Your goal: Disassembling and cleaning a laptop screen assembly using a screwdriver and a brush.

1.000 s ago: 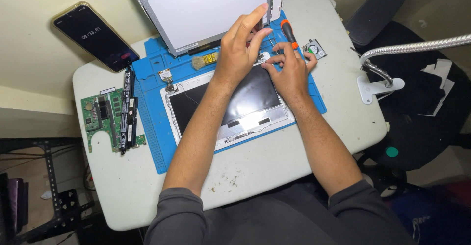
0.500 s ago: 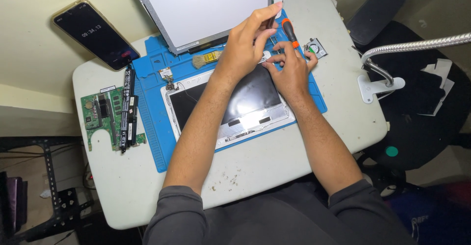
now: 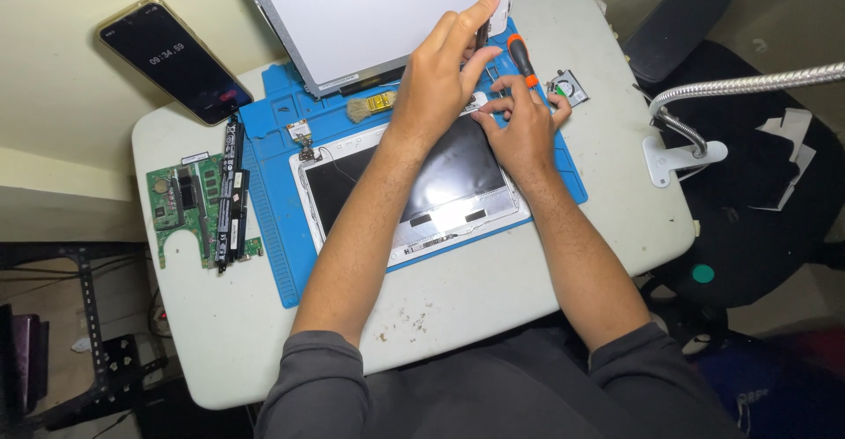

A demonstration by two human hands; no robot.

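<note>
Overhead, small white table (image 3: 563,272), blue mat (image 3: 273,245), beige wall (image 3: 53,96)

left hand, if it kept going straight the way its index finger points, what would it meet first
The left hand points its index finger up and away, toward the far right corner of the detached display panel. It would probably meet that panel's right edge strip first, though depth is hard to judge from above.

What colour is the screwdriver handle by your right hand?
Black with an orange band; the screwdriver shows best in the head view, just above the right hand.
</note>
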